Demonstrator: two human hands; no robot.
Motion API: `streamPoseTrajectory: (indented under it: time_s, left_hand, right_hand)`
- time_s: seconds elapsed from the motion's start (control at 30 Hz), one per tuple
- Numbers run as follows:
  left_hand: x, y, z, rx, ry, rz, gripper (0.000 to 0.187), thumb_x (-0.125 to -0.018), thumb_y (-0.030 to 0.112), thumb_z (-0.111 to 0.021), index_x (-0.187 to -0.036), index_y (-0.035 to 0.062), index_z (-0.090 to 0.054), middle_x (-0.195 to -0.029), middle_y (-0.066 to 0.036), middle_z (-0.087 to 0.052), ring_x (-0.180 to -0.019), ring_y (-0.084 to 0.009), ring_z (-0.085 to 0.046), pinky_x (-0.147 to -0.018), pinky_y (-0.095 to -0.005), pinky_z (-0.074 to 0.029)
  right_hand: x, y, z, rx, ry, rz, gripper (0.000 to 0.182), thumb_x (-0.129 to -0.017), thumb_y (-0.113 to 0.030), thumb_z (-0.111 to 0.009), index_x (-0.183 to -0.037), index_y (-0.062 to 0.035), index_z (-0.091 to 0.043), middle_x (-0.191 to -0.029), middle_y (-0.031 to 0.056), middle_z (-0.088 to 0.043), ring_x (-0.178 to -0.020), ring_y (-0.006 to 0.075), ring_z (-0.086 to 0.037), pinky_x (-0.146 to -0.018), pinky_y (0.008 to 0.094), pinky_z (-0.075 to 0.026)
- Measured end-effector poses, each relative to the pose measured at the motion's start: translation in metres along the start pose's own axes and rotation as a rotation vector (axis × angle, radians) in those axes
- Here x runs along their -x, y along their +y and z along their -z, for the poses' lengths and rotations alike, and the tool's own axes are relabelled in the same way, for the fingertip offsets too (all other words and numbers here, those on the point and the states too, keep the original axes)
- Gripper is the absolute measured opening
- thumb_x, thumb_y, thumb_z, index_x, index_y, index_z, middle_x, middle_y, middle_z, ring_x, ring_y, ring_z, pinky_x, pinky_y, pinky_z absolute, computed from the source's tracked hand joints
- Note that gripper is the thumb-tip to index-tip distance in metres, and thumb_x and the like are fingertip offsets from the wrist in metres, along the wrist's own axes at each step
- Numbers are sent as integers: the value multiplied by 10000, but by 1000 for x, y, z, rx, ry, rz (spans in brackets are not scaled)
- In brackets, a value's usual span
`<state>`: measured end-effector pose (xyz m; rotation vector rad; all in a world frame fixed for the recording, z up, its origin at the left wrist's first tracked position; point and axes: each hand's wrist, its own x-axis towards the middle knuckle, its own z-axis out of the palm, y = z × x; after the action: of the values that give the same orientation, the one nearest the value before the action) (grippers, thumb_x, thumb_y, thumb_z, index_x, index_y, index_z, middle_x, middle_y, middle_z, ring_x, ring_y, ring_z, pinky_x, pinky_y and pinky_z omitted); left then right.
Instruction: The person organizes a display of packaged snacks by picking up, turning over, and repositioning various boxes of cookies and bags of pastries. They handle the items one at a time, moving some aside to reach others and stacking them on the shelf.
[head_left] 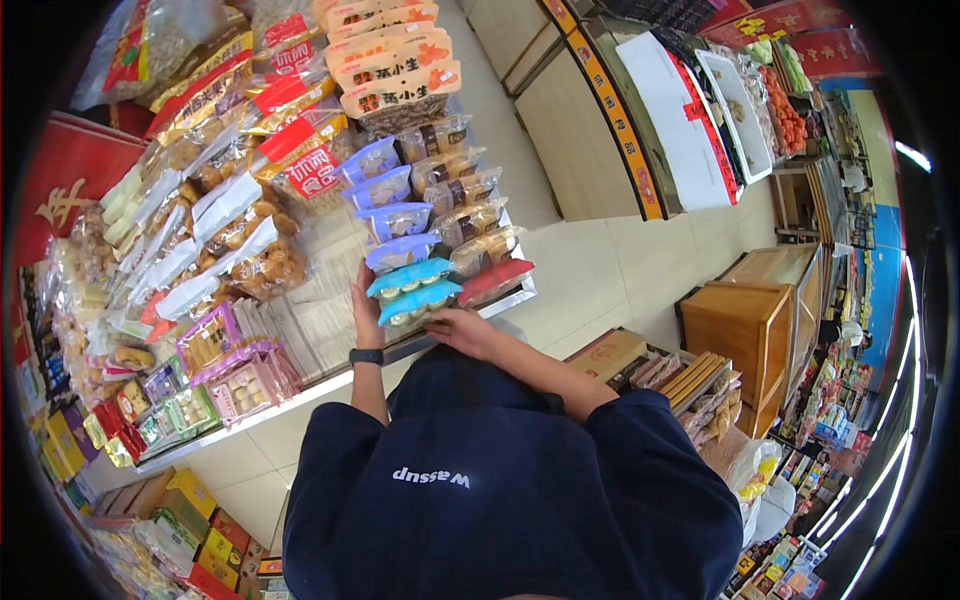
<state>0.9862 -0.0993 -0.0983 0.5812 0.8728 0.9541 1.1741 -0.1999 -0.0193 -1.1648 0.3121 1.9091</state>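
Two teal snack packets with clear fronts lie one before the other at the display's front edge: the rear teal packet [410,277] and the front teal packet [420,301]. My left hand [366,308], with a dark watch on its wrist, rests along their left side, its fingers stretched out. At the lower right edge of the front packet, my right hand [463,332] has its fingers bent and closed on the wrapper; the fingertips are partly hidden. Behind stand several lilac packets [402,220], and a red packet [496,283] lies just right of the teal ones.
Brown snack packets [470,220] form a row on the right. Bagged pastries [265,265] and pink-purple packs [245,390] cover the left of the display. Tiled floor [590,260] lies to the right, with a white foam box [675,120] and a wooden cabinet [735,330] beyond.
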Motion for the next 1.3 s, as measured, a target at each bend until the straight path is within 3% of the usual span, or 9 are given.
streamPoseTrajectory:
  time_s: [0.3, 0.4, 0.63, 0.73, 0.83, 1.0, 1.1, 1.27, 1.3]
  left_hand:
    - [6, -33, -28, -63, -8, -69, 644, -1089, 505, -304, -1552, 57, -332, -1485, -93, -471, -1362, -228, -437, -1160, -347, -313]
    - [4, -20, -30, 53, -21, 30, 605, -1101, 450, -302, -1577, 77, -289, -1537, -90, -403, -1385, -228, -398, -1172, -346, -296]
    - [-61, 63, -55, -238, 69, -32, 724, -1063, 584, -256, -1620, 131, -165, -1673, -114, -181, -1535, -258, -165, -1234, -424, -153]
    - [-130, 30, -14, -98, -327, 106, 773, -1049, 625, -264, -1623, 122, -138, -1672, -103, -180, -1532, -261, -171, -1225, -425, -168]
    - [-138, 35, -37, 25, -388, 195, 747, -1057, 604, -269, -1623, 133, -145, -1660, -98, -205, -1517, -259, -207, -1208, -430, -212]
    - [-114, 60, -62, 67, -259, 205, 704, -1070, 570, -276, -1622, 150, -158, -1640, -91, -246, -1492, -256, -267, -1181, -438, -287]
    - [-104, 42, -33, -242, -21, -65, 716, -1062, 591, -283, -1621, 161, -162, -1631, -120, -267, -1492, -278, -275, -1186, -466, -282]
    - [5, 74, -26, -470, 128, -55, 774, -1035, 645, -295, -1621, 161, -151, -1628, -179, -265, -1492, -341, -269, -1195, -523, -230]
    - [33, 80, -23, -452, 176, -42, 723, -1047, 579, -374, -1597, 125, -253, -1577, -162, -375, -1431, -308, -379, -1156, -491, -304]
  right_hand:
    - [13, -9, 8, 86, -105, -27, 361, -917, -96, -675, -1250, -28, -552, -1275, 103, -590, -1230, 278, -567, -1083, 431, -451]
    - [18, -8, 11, 126, -108, -52, 387, -932, -113, -664, -1281, -11, -531, -1299, 114, -577, -1246, 277, -559, -1079, 424, -451]
    - [43, -8, 20, 294, -95, -79, 429, -980, -194, -622, -1350, -22, -493, -1312, 120, -606, -1189, 231, -599, -1022, 389, -491]
    - [52, -2, 40, 347, -48, -91, 520, -989, -170, -609, -1437, 16, -423, -1410, 152, -554, -1281, 267, -547, -1070, 400, -453]
    - [61, -6, 45, 349, -9, -112, 581, -988, -195, -619, -1479, 17, -391, -1401, 150, -565, -1273, 261, -558, -1062, 392, -460]
    - [50, -23, 37, 583, -57, -109, 595, -985, -266, -628, -1472, 8, -426, -1362, 125, -594, -1240, 218, -577, -1033, 362, -475]
    - [34, -28, 26, 738, -169, -135, 603, -978, -290, -637, -1464, 8, -442, -1343, 111, -604, -1222, 202, -586, -1022, 356, -479]
    - [9, -24, 2, 782, -404, -258, 547, -986, -248, -643, -1439, 5, -469, -1339, 119, -621, -1246, 214, -591, -1011, 367, -490]
    - [8, -23, -4, 755, -426, -292, 509, -1003, -215, -614, -1434, 10, -465, -1342, 125, -618, -1226, 219, -600, -992, 357, -498]
